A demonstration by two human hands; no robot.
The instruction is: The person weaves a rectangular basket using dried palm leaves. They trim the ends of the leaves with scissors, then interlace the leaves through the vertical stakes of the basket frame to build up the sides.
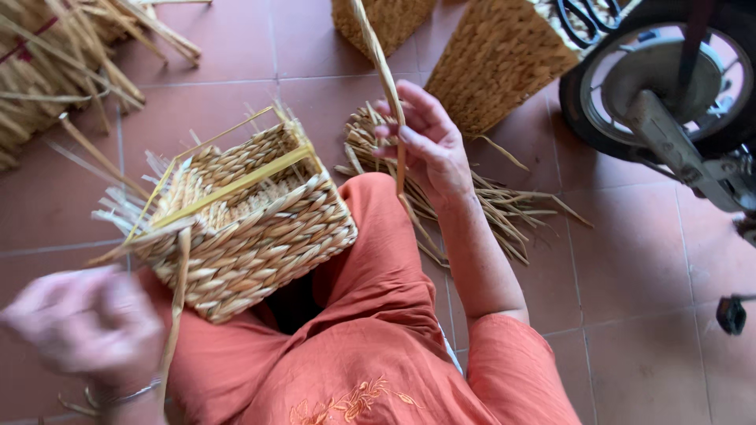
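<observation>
- On the lap, over the orange cloth of the legs [370, 260]: a square, half-made basket of pale woven straw [252, 228], tipped so the open top shows.
- Along the basket's top edge: thin yellow-green sticks [236, 185] laid across, with loose flat straw ends [126, 208] poking out at the left side.
- Down at the lower left: the left hand [83, 323], very blurry, close to the basket's near corner, just beside a long straw strand [177, 307] hanging from the basket. Cannot tell if closed on that strand or not.
- On the left wrist: a thin silver bangle [130, 393].
- Up above the knee: the right hand [425, 145], fingers pinched tight on a long flat dry straw strip [382, 71].
- From that hand: the strip running up past the top of the picture and also down a little below the fingers.
- Under the right hand, on the red-brown tiled floor [630, 275]: a small heap of cut straw bits [488, 208], spread out like a fan.
- At the far top: two more finished woven baskets [496, 63] standing side by side on the floor.
- In the top left corner: a big bundle of dry straw stalks [47, 71], well apart from both hands.
- At the right edge: a black wheel with a grey metal middle [654, 79], near the taller basket.
</observation>
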